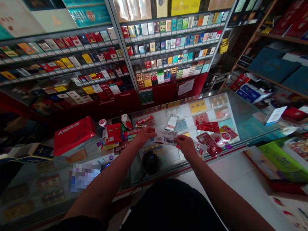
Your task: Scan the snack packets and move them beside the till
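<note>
Above the glass counter (249, 119), a flat whitish packet (165, 137) with dark printing and what looks like a barcode is held between my hands. My left hand (144, 136) pinches its left end. At the right end, the fingers of my right hand (186, 146) are closed on it too, with a bit of red showing beside them. Just beyond the packet lies a blurred-out white item (172, 122). Red packets (208, 126) and a dark red packet (209, 144) lie right of my right hand. Left of my left hand sits a red snack bag (113, 133) among small colourful packets.
A red box (75, 136) and an open dark blue box (37, 153) stand on the counter's left. Nearer me is a round black object (150, 163). Shelves of small packs (171, 28) line the far side. A green carton (286, 158) is at the right.
</note>
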`<action>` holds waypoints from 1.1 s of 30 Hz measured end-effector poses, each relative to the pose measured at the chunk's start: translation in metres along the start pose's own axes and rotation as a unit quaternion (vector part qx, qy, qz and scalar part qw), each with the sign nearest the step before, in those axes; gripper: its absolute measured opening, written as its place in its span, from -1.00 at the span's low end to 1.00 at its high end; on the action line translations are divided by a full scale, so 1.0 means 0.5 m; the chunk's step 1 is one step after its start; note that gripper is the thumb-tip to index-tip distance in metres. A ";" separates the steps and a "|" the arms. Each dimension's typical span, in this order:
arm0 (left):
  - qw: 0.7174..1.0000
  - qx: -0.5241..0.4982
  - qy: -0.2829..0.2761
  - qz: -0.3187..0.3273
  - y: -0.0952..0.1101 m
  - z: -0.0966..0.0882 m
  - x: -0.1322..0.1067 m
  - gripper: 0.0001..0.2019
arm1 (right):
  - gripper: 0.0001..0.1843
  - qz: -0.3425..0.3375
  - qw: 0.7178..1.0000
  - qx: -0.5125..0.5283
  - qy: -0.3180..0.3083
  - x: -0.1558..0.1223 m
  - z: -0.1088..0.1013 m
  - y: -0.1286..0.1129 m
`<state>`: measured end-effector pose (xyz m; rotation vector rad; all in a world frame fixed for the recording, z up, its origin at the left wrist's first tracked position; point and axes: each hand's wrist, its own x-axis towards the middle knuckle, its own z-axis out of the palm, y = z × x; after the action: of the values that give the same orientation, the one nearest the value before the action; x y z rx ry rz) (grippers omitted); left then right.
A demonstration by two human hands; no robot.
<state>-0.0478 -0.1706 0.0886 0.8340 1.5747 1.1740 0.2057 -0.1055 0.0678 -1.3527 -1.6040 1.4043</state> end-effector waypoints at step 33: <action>0.990 0.018 -0.131 -0.042 -0.084 0.005 0.078 -0.63 | -0.64 0.054 0.996 -0.022 0.073 -0.033 0.027 0.090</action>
<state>-0.0563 -0.1471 0.0367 0.8983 1.4038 0.9378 0.2116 -0.1293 0.0245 -1.5525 -1.4940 1.3051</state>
